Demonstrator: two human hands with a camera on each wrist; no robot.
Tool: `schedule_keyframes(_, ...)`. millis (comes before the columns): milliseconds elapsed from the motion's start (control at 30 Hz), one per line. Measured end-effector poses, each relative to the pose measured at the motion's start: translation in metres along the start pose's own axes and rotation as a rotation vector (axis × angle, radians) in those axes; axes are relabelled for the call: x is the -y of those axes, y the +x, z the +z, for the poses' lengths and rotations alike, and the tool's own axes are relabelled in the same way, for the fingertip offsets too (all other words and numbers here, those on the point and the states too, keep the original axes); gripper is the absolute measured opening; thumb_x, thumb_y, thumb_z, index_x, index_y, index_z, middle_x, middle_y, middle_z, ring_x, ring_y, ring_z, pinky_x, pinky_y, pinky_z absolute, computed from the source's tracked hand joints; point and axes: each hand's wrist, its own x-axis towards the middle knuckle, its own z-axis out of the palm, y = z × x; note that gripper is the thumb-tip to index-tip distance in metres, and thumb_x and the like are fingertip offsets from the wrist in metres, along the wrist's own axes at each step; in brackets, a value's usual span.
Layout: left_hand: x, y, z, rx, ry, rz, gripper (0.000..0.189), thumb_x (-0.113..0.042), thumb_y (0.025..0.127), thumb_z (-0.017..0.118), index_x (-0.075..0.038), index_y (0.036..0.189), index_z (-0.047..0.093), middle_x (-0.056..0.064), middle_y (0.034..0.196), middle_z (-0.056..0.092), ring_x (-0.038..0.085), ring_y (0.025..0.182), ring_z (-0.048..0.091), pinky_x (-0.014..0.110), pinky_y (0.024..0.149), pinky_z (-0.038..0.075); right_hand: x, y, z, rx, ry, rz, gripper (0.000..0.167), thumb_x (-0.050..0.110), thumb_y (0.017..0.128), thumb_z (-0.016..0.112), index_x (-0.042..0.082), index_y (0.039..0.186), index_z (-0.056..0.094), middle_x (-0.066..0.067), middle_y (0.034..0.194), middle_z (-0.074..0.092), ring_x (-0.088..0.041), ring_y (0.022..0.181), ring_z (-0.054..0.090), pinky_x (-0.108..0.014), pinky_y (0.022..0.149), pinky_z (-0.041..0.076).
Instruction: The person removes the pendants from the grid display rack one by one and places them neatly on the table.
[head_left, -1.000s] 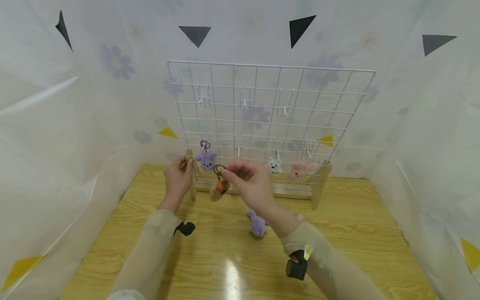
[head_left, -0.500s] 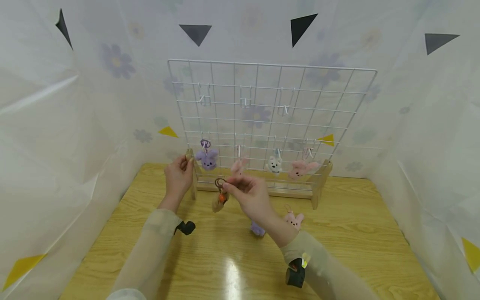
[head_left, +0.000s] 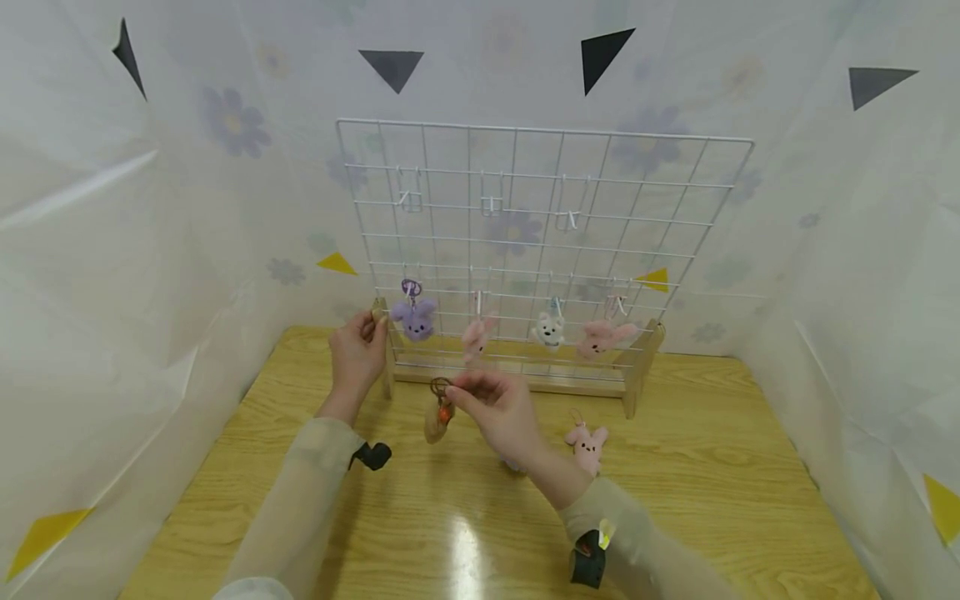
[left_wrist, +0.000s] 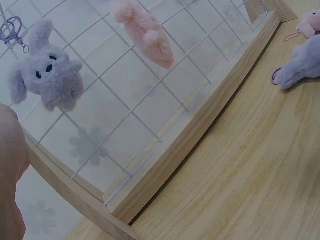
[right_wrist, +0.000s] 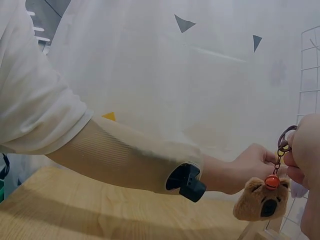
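Note:
My right hand (head_left: 498, 412) pinches the metal ring of a brown plush keychain (head_left: 437, 423), which dangles below the fingertips in front of the rack. In the right wrist view the plush (right_wrist: 260, 202) shows a bear-like head, a dark nose and an orange bell. My left hand (head_left: 356, 354) grips the top of the left wooden post (head_left: 387, 371) of a white wire grid rack (head_left: 540, 131). Beside that hand a purple plush keychain (head_left: 414, 321) hangs from a hook. A pink plush (head_left: 476, 340), a white bear plush (head_left: 549, 331) and another pink plush (head_left: 598, 339) hang farther right.
White hooks (head_left: 491, 204) line the upper grid and hold nothing. On the wooden table (head_left: 420, 533) lies a pink rabbit plush (head_left: 587, 447). A purple plush (left_wrist: 302, 62) lies near it, mostly covered by my right hand in the head view. White sheets (head_left: 187, 208) surround the table.
My right hand has lowered with the brown keychain, away from the grid, uncovering the hanging pink plush and the pink rabbit on the table. The left hand stays on the post.

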Motion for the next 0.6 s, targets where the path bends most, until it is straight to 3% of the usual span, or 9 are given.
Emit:
schedule_keyframes(267,-0.001,-0.001,0.000,-0.001,0.006,0.000,0.027,-0.012,0.104,0.070,0.011,0.118,0.072,0.028,0.109,0.075,0.037,0.100,0.077,0.038,0.086,0.065,-0.015,-0.011,-0.001,0.008,-0.028,0.074,0.009,0.005,0.097,0.078,-0.003,0.102,0.077,-0.016,0.098,0.077,-0.036,0.091,0.073,-0.028,0.077,0.064)
schedule_keyframes(467,-0.001,-0.001,0.000,-0.002,0.011,0.005,0.027,-0.012,0.104,0.070,0.011,0.118,0.072,0.028,0.109,0.075,0.037,0.101,0.077,0.039,0.086,0.065,-0.025,-0.018,-0.003,0.011,-0.025,0.123,0.012,0.007,0.098,0.078,-0.003,0.103,0.077,-0.016,0.100,0.077,-0.026,0.092,0.073,-0.029,0.080,0.065)
schedule_keyframes(600,0.000,0.000,0.000,-0.007,0.021,0.007,0.028,-0.013,0.104,0.071,0.011,0.118,0.073,0.027,0.108,0.075,0.037,0.100,0.077,0.040,0.085,0.065,-0.031,-0.021,-0.003,0.016,-0.008,0.106,0.011,0.004,0.098,0.077,-0.006,0.102,0.077,-0.019,0.099,0.077,-0.023,0.091,0.074,-0.027,0.080,0.065)
